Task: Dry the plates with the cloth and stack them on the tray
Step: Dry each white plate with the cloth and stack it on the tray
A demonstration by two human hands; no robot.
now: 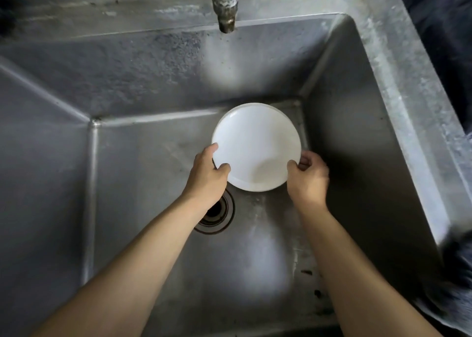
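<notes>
Inside steel sink (370, 137), tap (226, 4) overhead, drain (217, 214) below plate (256, 147)

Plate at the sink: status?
Left hand and right hand both grip the white plate by its rim, over the sink. No cloth or tray seen. Nothing in the way.

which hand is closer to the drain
Left. The left hand sits just above the drain, partly overlapping it, gripping the plate; the right hand grips the plate's opposite edge, farther right.

Worn steel sink (378, 63) under a crusted tap (226, 7).
</notes>
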